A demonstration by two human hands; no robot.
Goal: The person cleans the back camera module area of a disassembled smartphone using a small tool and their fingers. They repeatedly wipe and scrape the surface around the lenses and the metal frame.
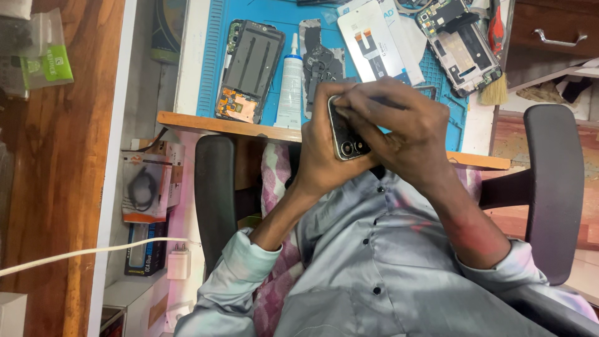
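The left hand holds a phone upright above the lap, its grip clamped around the lower edge and left side of the body, with the twin rear camera lenses facing the viewer. The right hand lies over the phone from 3 o'clock, its grip closed on the upper part, fingertips pressed at the top corner. Both hands sit just short of the surface edge.

On the blue mat, at 10 o'clock from the hands, lies an opened phone chassis. A white glue tube lies just beside it. At 1 o'clock lies a second chassis, with a brush near it.
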